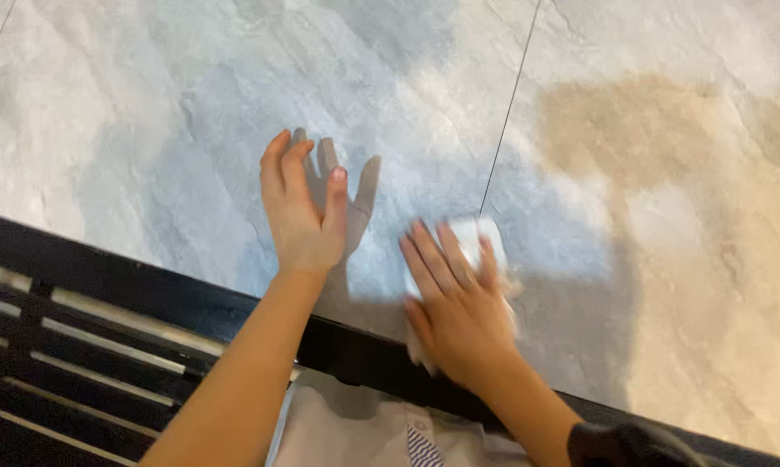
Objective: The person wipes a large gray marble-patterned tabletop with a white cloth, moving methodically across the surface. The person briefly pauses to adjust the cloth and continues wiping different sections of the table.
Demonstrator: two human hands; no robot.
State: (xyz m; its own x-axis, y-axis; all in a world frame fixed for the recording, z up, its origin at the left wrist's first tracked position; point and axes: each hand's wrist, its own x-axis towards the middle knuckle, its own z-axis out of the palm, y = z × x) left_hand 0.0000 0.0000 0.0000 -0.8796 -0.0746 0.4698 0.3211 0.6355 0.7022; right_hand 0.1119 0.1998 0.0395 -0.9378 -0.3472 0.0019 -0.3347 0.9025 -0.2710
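Note:
My left hand (301,207) rests flat on a grey marbled stone surface (173,104), fingers together and pointing away from me. My right hand (455,298) presses down on a white cloth (476,235) on the same surface; the hand and cloth are blurred by motion. Most of the cloth is hidden under the palm, with its edges showing past the fingertips and by the wrist.
A thin dark seam (511,104) runs through the stone slab. A tan patch (667,138) tints the right part. A black edge (147,290) borders the near side, with black slats (70,363) at lower left. Beige fabric (346,428) lies below.

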